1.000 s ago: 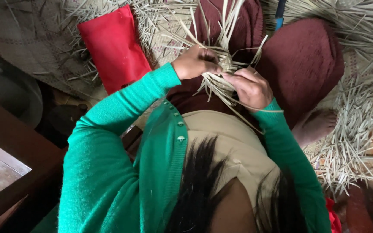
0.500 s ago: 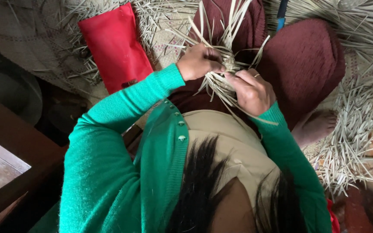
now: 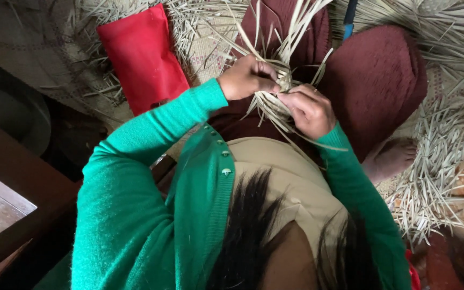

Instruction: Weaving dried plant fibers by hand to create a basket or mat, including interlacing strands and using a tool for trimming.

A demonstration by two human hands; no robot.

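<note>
Our left hand [image 3: 249, 77] is clenched on the pale straw strips [image 3: 276, 102] in our lap, and our right hand [image 3: 310, 110] pinches them from the other side; we judge a brittle strip could snap or slip if bent too sharply; a plain red pouch [image 3: 143, 56], flat and oblong, lies to the left on the mat [image 3: 38, 59]; no label shows on it.
</note>
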